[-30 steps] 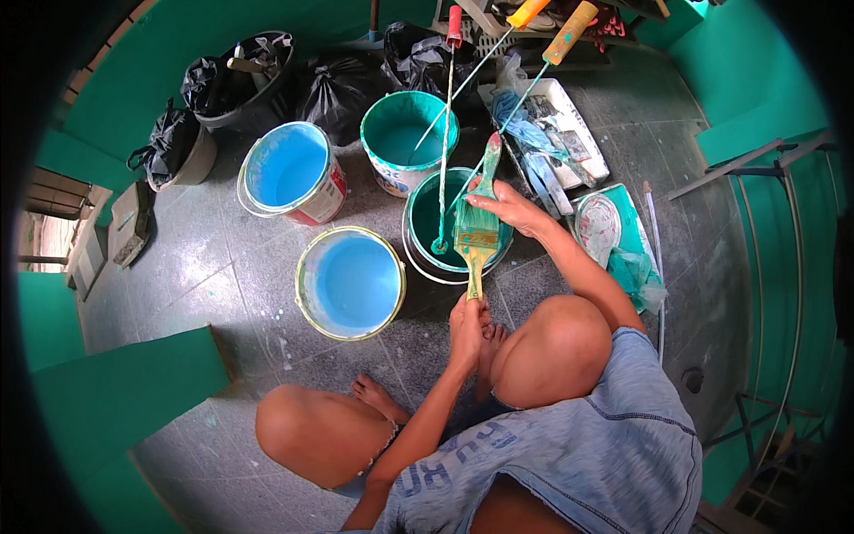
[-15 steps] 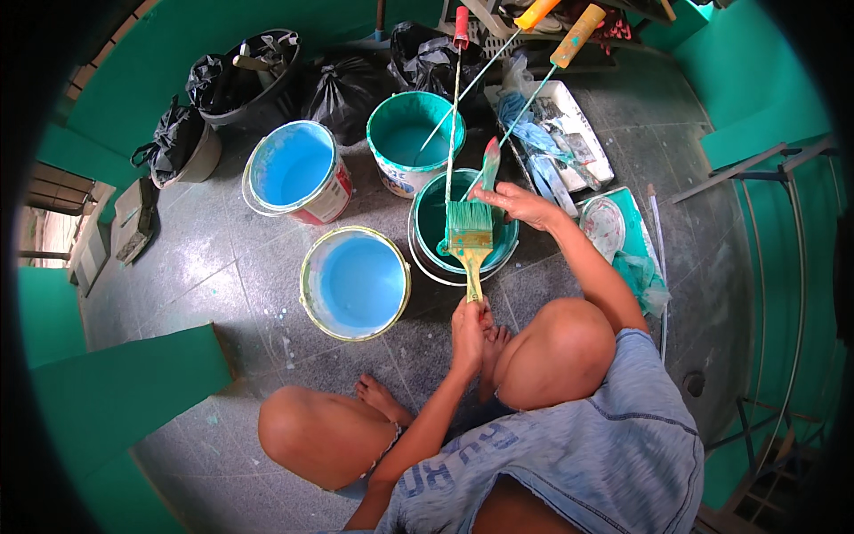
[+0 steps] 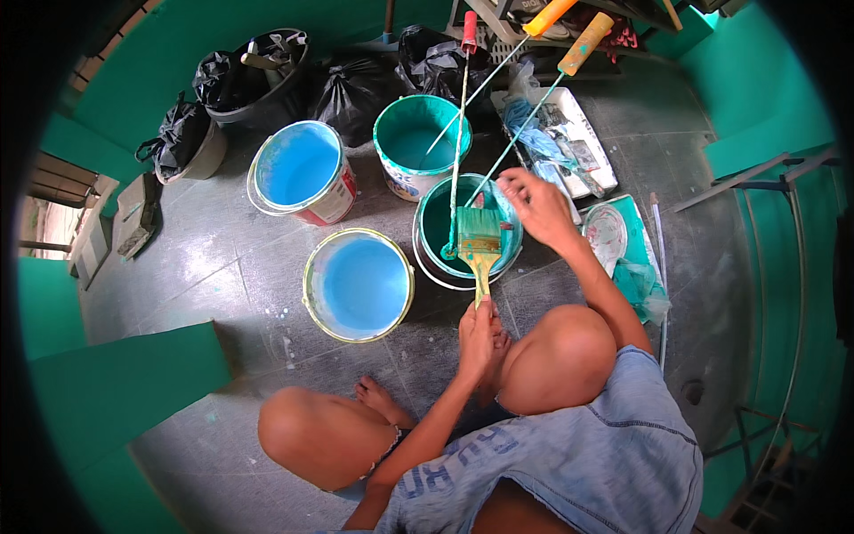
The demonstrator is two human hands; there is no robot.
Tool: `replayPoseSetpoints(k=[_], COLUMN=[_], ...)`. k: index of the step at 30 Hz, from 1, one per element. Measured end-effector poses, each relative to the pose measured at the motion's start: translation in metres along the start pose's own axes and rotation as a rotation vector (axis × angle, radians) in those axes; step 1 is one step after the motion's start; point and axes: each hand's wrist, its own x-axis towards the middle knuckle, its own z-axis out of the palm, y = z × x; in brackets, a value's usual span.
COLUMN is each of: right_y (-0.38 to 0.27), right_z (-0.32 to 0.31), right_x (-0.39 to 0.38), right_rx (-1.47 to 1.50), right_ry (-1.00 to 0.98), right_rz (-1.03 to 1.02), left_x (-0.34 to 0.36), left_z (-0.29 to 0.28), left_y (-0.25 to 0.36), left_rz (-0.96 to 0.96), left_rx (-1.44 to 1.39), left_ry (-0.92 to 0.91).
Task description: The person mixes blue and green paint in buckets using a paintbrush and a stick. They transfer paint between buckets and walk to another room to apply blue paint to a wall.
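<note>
Dark grey tiled floor (image 3: pixel 178 289), flecked with pale drips and hemmed in by green walls (image 3: pixel 347 31). Standing on it, all uncovered: red-and-white bucket (image 3: pixel 338 198) with light-blue contents, yellow-rimmed bucket (image 3: pixel 358 338) with similar blue contents, white-sided bucket (image 3: pixel 409 182) coated green inside, and dark-green-lined bucket (image 3: pixel 434 214) with thin metal handle. Propped inside the last: red-gripped rod (image 3: pixel 470 34) and orange-gripped rod (image 3: pixel 585 44). Work seemingly midway: wide, flat paintbrush (image 3: pixel 480 249) with yellowish handle already in hand, not yet set down, bristles pointing up and away, in view across the near edge of the dark-green-lined bucket. Left hand (image 3: pixel 480 334): fingers pinching the lower end of the brush handle. Right hand (image 3: pixel 538 205): raised beside the same bucket's right rim, apart from the brush, slightly blurred, fingers loosely bent and seemingly pinching nothing. Done, judging by colour: bristles coated green. Probably left: more brush handling, with green paint on bristles and smears on the yellowish ferrule. Cannot tell how much.
</note>
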Motion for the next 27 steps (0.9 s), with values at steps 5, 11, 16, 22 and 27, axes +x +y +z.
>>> replayPoseSetpoints(k=[5,11,16,22,27], right_y=[0.006,0.021,0.025,0.033,0.026], right_z=[0.033,0.063,0.066,0.067,0.061], right_x=[0.003,0.004,0.008,0.014,0.011], right_rx=[0.066,0.138,0.09,0.51,0.622], right_ry=[-0.267,-0.251,-0.229,-0.45,-0.573], right_rz=[0.039,0.068,-0.051,0.026,0.188], left_x=[0.002,0.002,0.004,0.003,-0.001], left_z=[0.005,-0.004,-0.011,-0.012,-0.014], left_y=[-0.016,-0.014,-0.015,-0.008,-0.006], left_rz=[0.288,0.199,0.286,0.275,0.268], left_rx=[0.452,0.388,0.483,0.528,0.5], left_ry=[0.059,0.076,0.102,0.108,0.066])
